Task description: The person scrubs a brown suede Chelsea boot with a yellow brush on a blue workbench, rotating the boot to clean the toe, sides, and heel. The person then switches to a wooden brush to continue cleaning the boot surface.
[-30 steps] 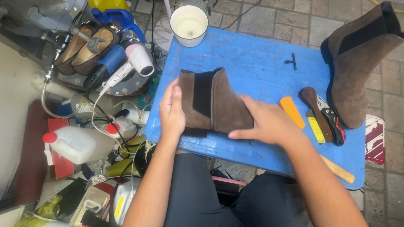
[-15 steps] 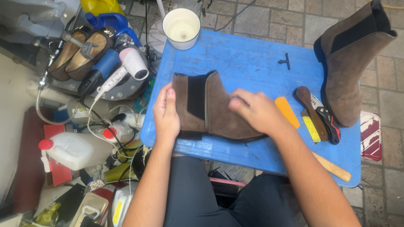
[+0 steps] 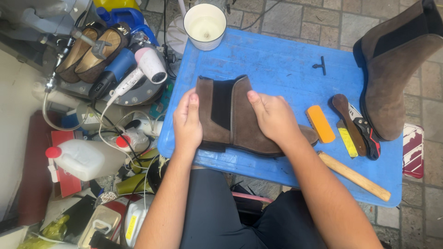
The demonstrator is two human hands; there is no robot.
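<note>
Suede boot (image 3: 240, 120) lies on its side on the blue surface (image 3: 281, 60), held between both hands: the left hand (image 3: 188, 122) wraps the heel edge, the right hand (image 3: 275, 119) lies flat over the vamp. It looks light, with a soft shaft that would fold but a stiff sole, so heel and sole seem the firmest hold. An orange block (image 3: 320, 123) sits just right of the right hand.

Bare forearms, dark grey trousers
</note>
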